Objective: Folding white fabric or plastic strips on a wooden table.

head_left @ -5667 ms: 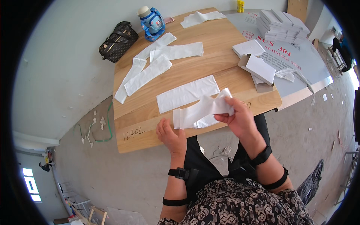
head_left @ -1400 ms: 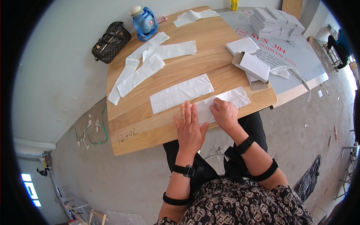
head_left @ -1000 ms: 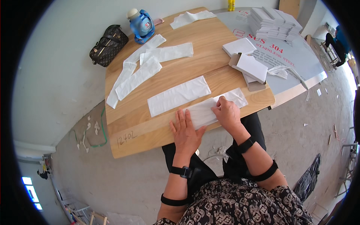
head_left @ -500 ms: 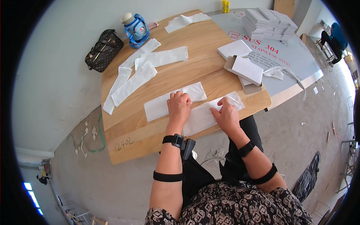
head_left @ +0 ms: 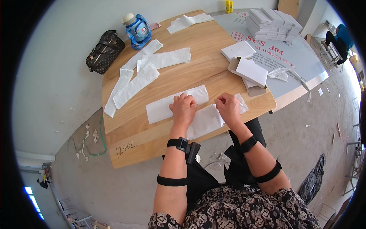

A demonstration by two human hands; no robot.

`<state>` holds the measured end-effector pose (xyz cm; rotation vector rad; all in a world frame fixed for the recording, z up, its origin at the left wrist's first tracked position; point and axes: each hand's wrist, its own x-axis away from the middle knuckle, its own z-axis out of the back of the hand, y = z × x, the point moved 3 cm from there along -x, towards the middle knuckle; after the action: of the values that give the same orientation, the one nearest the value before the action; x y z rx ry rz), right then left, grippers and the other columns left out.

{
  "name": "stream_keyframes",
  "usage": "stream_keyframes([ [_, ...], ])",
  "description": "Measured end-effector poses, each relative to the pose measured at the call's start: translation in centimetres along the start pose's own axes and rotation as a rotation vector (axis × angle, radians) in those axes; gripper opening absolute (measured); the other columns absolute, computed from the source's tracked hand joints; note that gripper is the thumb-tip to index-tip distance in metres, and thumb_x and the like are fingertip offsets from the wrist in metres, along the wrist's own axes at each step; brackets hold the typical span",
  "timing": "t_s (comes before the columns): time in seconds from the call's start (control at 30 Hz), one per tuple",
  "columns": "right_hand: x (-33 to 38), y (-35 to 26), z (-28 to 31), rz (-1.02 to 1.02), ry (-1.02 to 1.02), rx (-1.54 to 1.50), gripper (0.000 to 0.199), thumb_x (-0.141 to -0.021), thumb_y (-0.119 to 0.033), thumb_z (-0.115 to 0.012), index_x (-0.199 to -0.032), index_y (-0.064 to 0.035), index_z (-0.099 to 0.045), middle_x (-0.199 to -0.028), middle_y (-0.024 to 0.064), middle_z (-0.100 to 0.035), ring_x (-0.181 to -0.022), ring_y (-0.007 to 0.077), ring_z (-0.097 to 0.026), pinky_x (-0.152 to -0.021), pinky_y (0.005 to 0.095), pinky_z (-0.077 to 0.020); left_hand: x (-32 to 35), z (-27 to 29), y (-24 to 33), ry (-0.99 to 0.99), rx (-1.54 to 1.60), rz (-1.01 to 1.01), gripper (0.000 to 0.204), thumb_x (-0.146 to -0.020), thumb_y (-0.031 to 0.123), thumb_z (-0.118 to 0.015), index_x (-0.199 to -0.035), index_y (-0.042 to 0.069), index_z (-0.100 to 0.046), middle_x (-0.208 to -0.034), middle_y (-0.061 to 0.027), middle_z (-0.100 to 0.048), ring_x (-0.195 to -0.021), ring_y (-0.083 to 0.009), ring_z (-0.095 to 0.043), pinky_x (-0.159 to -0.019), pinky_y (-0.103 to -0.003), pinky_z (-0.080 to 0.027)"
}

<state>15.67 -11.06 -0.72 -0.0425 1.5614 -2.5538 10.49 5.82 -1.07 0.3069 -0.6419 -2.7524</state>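
Two flat white sleeves, thin and a little see-through, lie side by side at the table's near edge. My left hand (head_left: 183,110) rests with curled fingers over the right part of the farther sleeve (head_left: 160,110); its fingertips are hidden. To its right my right hand (head_left: 229,108) is closed in a pinch just above the right end of the nearer sleeve (head_left: 206,123). What sits between those fingers, if anything, does not show. Several layered edges show at the nearer sleeve's end, and a clearer film piece (head_left: 241,103) reaches out beyond the right hand.
More white strips (head_left: 136,84) lie across the wooden table (head_left: 206,68). A blue bottle (head_left: 138,31) and brown bag (head_left: 105,52) stand at the left. White boxes (head_left: 249,72) lie at the right; a box stack (head_left: 272,23) and yellow glue sticks (head_left: 228,6) are behind. A person (head_left: 338,42) sits far right.
My right hand has drawn its fingers together and shifted slightly up. The nearer sleeve's layered end now shows beside it. My left hand has moved slightly right and down.
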Motion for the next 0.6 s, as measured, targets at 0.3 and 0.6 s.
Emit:
stream_keyframes([
  [0.3,-1.3,0.7,-0.3,0.036,-0.027,0.039,0.013,-0.074,-0.01,-0.061,-0.071,0.0012,-0.065,-0.07,0.0212,-0.064,-0.067,0.0376,-0.063,-0.061,0.0423,-0.0503,-0.4,0.2,0.6,-0.089,0.103,0.054,0.008,-0.077,0.011,-0.067,-0.073,0.013,-0.06,-0.085,0.0012,-0.059,-0.092,-0.0242,-0.051,-0.079,-0.043,-0.031],
  [0.6,-3.1,0.1,-0.8,0.04,-0.122,0.052,0.013,-0.074,-0.01,-0.061,-0.072,0.0018,-0.066,-0.069,0.0198,-0.064,-0.064,0.0345,-0.064,-0.061,0.0411,-0.0515,-0.9,-0.5,-0.5,0.021,0.216,0.222,0.009,-0.081,0.016,-0.066,-0.076,0.012,-0.06,-0.082,0.0007,-0.061,-0.094,-0.0233,-0.052,-0.085,-0.043,-0.029],
])
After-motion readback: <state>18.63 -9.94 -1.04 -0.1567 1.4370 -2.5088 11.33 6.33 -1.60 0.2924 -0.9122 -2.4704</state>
